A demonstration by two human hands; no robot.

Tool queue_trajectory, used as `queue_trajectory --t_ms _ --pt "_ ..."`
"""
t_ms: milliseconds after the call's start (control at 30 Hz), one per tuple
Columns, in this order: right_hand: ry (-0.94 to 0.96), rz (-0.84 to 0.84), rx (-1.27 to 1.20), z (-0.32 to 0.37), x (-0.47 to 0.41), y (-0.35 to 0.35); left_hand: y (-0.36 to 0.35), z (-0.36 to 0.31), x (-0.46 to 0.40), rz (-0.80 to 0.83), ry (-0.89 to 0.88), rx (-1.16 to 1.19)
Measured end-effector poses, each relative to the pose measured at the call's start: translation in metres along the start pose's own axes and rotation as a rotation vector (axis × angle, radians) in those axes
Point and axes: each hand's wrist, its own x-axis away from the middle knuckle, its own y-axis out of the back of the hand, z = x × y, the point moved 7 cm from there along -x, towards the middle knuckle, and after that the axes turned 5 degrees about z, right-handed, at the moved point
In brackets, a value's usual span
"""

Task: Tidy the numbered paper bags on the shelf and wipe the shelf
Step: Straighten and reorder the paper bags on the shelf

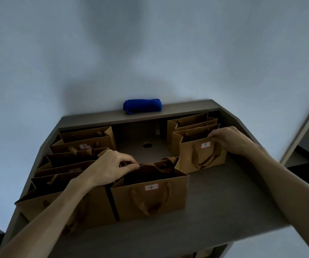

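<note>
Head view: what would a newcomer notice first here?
The blue cloth, rolled up on the ledge against the wall, is the only bright colour. Below it, brown paper bags line the shelf: the left hand grips the rim of bag 4 at front centre, and the right hand holds the top of bag 5 at back right.

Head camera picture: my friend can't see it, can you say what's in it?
Two bare hands tidy brown paper bags on a dark grey shelf: the left hand pinches the top edge of the bag labelled 4, the right hand holds the top of the bag labelled 5. A rolled blue cloth lies on the ledge behind.
</note>
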Motion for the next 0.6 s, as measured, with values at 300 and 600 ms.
queue_trajectory --t_ms 300,600 --pt "0.045 -0.001 -0.035 0.024 -0.024 0.023 0.000 0.000 0.003 -0.028 0.001 -0.004" --pt "0.258 0.015 -0.075 0.120 -0.037 -0.011 0.037 -0.015 0.003 -0.337 -0.060 -0.059"
